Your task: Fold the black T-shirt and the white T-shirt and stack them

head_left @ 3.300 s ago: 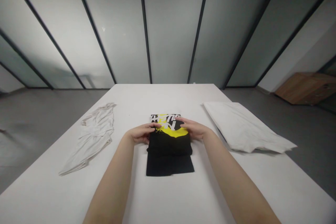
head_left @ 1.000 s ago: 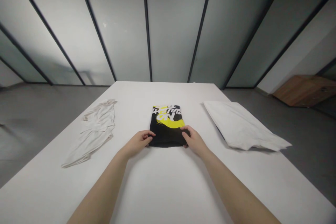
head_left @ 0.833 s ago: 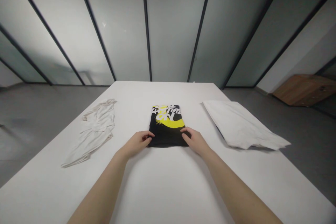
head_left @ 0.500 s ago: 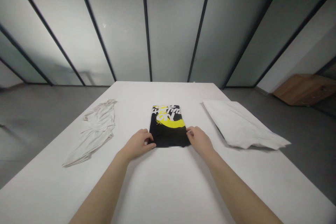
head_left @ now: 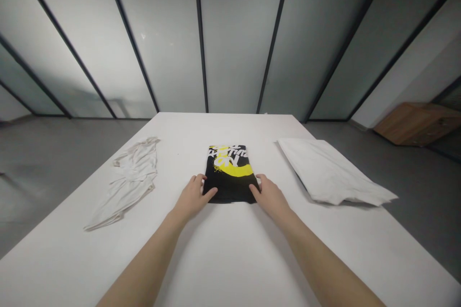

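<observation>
A black folded T-shirt point(head_left: 230, 189) with white lettering and a yellow swoosh lies flat in the middle of the table. At its near left corner is my left hand point(head_left: 191, 197), closed on the side edge with the thumb on top of the cloth. My right hand point(head_left: 271, 196) holds the opposite near corner the same way, thumb over the fabric and fingers along the side. How far the fingertips reach under the cloth is hidden.
The white table point(head_left: 223, 259) carries a crumpled white garment point(head_left: 135, 177) on the left. On the right, a flat white folded cloth or bag point(head_left: 331, 170) reaches the table's edge. Frosted glass panels point(head_left: 234, 33) stand behind. A wooden cabinet point(head_left: 418, 122) is at the far right.
Both thumbs have moved from the T-shirt's near side edges onto its top, and the fingers have spread along its sides. The T-shirt has stayed almost in place.
</observation>
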The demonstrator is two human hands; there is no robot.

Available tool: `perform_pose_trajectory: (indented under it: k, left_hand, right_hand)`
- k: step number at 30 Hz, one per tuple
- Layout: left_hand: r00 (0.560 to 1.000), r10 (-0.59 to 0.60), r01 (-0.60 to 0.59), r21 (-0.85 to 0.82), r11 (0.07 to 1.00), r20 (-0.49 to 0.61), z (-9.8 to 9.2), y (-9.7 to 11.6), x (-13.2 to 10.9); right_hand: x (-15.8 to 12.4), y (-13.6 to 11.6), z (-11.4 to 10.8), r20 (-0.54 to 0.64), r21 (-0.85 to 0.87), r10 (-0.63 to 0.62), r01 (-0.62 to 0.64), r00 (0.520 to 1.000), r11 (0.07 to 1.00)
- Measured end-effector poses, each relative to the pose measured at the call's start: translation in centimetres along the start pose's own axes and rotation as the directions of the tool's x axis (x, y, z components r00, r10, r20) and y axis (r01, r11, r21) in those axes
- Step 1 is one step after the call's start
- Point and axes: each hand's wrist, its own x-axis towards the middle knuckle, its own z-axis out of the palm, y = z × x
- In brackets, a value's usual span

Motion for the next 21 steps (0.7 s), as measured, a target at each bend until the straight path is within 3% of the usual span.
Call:
perform_pose_trajectory:
  k: [2, 5, 8, 10, 11, 16, 21]
  left_hand:
    - [0.997, -0.057, 0.057, -0.013, 0.998, 0.049, 0.1, 0.1, 0.0]
    - [0.987, -0.149, 0.153, -0.070, 0.986, 0.058, 0.0, 0.3, 0.1]
    - [0.967, -0.251, 0.253, -0.107, 0.962, 0.028, -0.1, 0.3, 0.3]
    - [0.961, -0.273, 0.275, -0.097, 0.957, 0.034, -0.1, 0.3, 0.4]
    - [0.963, -0.268, 0.270, -0.089, 0.959, 0.042, -0.1, 0.3, 0.4]
    - [0.966, -0.242, 0.252, -0.128, 0.959, 0.088, 0.3, 0.2, 0.3]
    - [0.957, -0.274, 0.288, -0.173, 0.942, 0.101, 0.6, 0.0, 0.4]
  right_hand:
    - [0.1, 0.1, -0.1, 0.071, 0.078, -0.006, 0.000, 0.997, 0.997]
    - [0.3, -0.4, -0.1, 0.120, 0.331, 0.035, -0.073, 0.992, 0.941]
    - [0.5, -1.2, -0.2, 0.258, 0.601, 0.175, -0.299, 0.950, 0.741]
    - [0.5, -1.4, -0.3, 0.341, 0.661, 0.229, -0.406, 0.912, 0.631]
    - [0.5, -1.4, -0.4, 0.361, 0.658, 0.233, -0.424, 0.903, 0.622]
    - [0.5, -0.5, -0.1, 0.339, 0.565, 0.141, -0.321, 0.930, 0.760]
    - [0.6, -0.4, 0.1, 0.358, 0.457, 0.111, -0.278, 0.927, 0.845]
